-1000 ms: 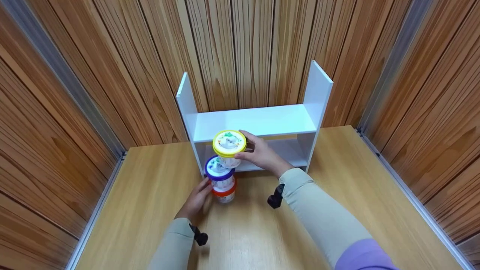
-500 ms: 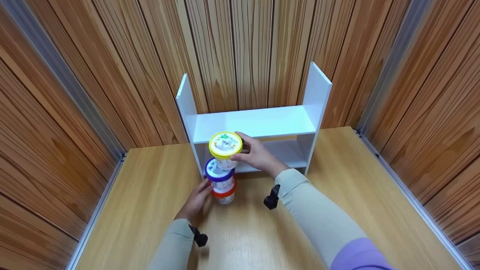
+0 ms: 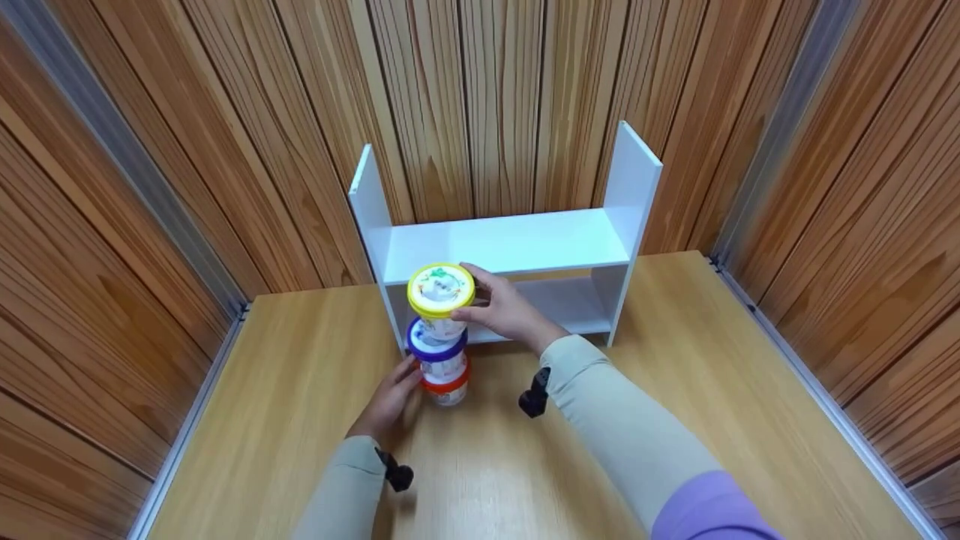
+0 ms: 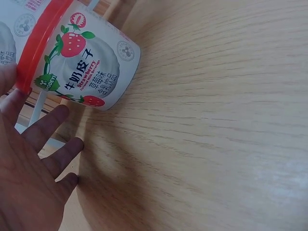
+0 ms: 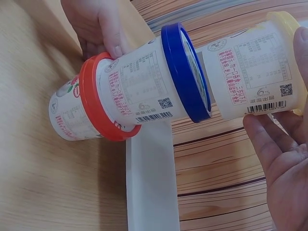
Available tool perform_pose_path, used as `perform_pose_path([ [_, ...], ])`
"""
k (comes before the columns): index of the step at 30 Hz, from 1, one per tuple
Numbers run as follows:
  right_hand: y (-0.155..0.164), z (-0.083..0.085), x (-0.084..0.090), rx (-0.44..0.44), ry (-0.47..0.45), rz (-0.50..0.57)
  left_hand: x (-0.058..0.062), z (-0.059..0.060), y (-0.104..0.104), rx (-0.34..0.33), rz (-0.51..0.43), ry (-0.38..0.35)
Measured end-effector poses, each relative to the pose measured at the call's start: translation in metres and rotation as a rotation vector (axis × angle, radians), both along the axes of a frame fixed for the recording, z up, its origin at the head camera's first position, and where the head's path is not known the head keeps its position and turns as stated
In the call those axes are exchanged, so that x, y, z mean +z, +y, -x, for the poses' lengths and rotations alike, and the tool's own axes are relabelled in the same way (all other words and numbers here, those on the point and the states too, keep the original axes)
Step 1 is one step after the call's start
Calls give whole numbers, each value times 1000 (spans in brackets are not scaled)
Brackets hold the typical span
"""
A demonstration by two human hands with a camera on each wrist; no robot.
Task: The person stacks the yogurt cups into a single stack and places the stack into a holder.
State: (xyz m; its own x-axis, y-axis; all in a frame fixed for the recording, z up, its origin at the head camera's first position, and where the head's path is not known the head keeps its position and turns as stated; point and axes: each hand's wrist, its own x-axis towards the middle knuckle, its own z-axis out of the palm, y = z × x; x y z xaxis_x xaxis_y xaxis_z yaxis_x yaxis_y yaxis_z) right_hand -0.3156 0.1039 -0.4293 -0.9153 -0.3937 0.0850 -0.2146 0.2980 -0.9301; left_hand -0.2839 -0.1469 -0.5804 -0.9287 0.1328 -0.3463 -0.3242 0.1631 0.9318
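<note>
In the head view my right hand [image 3: 511, 309] grips a white milk drink cup with a yellow lid [image 3: 441, 288], fingers behind and thumb in front. Its base is right at the top of a blue-lidded cup [image 5: 144, 79], which stands on a red-lidded cup [image 3: 448, 395]. The red-lidded cup is upright on the table and shows strawberries and the words "Strawberry Flavored Milk Beverage" in the left wrist view. At the left of this stack, my left hand [image 3: 385, 401] touches near the red lid [image 4: 41, 41] with thumb and index finger, its other fingers spread.
A white two-tier shelf [image 3: 510, 241] stands directly behind the cups, its tall side panels [image 3: 634, 187] rising left and right. Wood-patterned walls [image 3: 502, 97] enclose the wooden table [image 3: 510, 465] at the back and sides.
My right hand has moved slightly left with the yellow-lidded cup, bringing it more squarely over the blue lid. My left hand and the two lower cups hold nearly the same place.
</note>
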Motion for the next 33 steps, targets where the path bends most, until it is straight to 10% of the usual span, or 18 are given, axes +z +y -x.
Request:
perform_pose_path([
  [33,-12,0,-6,26,-9,5,1,-1,1,8,-40,-20],
])
